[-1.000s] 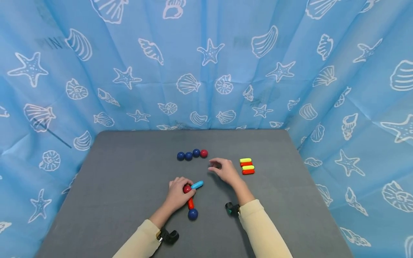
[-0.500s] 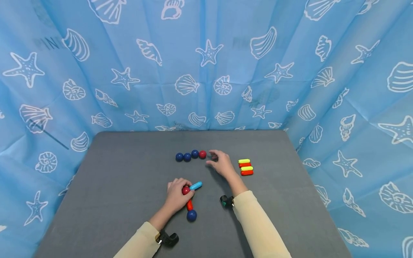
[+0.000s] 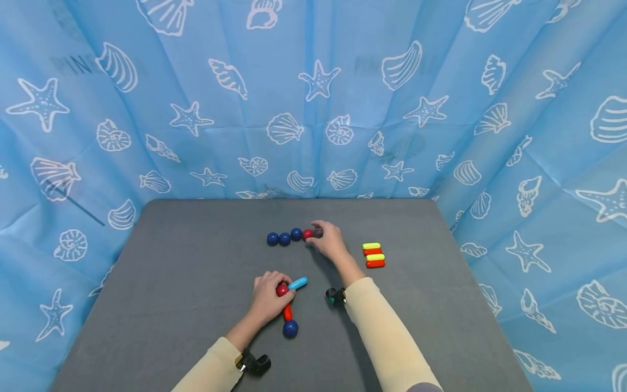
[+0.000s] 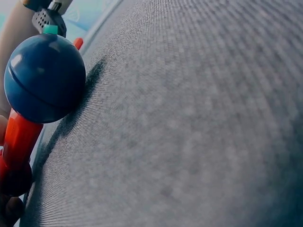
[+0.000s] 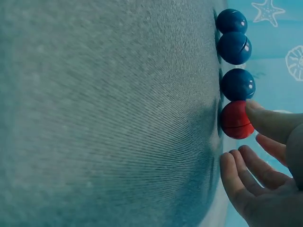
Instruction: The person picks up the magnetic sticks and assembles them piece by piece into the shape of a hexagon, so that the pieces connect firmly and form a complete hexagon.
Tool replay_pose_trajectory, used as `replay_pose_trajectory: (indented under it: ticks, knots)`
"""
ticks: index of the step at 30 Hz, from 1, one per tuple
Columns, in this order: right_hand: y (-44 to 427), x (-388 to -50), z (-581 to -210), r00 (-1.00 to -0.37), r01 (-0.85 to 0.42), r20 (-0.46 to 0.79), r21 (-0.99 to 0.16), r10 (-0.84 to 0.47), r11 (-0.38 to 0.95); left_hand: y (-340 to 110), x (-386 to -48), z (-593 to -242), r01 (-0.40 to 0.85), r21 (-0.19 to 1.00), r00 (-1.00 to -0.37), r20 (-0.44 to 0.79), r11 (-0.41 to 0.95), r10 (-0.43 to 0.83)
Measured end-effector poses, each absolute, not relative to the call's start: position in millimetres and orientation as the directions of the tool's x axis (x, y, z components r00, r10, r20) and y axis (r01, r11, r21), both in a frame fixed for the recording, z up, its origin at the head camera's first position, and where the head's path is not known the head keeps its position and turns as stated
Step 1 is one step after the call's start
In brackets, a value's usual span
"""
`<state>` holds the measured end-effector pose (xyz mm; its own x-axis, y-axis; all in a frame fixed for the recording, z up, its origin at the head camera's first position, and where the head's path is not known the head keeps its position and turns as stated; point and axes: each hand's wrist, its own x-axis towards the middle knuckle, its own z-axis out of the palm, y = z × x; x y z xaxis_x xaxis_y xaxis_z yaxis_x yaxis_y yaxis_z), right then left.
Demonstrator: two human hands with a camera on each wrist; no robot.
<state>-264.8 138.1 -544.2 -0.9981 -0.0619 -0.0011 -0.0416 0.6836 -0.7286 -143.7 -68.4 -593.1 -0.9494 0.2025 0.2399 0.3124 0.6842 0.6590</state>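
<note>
My left hand (image 3: 269,294) holds a red ball (image 3: 282,289) that is part of a joined piece. A light blue rod (image 3: 297,283) sticks out from beside that ball, and a red rod (image 3: 287,312) links toward a dark blue ball (image 3: 290,329). Up close in the left wrist view, the blue ball (image 4: 45,78) caps the red rod (image 4: 21,139). My right hand (image 3: 330,240) is at another red ball (image 3: 307,234), thumb and fingers spread around its right side. In the right wrist view the thumb overlaps that red ball (image 5: 236,120), while the other fingers (image 5: 232,175) stand apart from it.
Several dark blue balls (image 3: 284,239) line up left of the far red ball. Right of my right hand lies a stack of short yellow rods (image 3: 371,246) and red rods (image 3: 375,264). A blue shell-patterned curtain (image 3: 318,136) borders the grey table (image 3: 196,261).
My right hand has moved left and away from me, up to the red ball at the row's end. The left hand and its joined piece stay in place.
</note>
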Motion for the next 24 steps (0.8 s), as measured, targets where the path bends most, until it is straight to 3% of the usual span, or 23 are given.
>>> replay_pose_trajectory:
  ticks: [7, 24]
  knots:
    - [136, -268, -547, -0.995, -0.025, -0.05, -0.7, -0.084, 0.714, -68, -144, -593, 0.308, 0.657, -0.951, 0.237, 0.688, 0.199]
    - [142, -254, -553, -0.995, -0.069, 0.001, -0.702, -0.096, 0.709, -67, -143, -593, 0.3, 0.644, -0.953, 0.23, 0.703, 0.196]
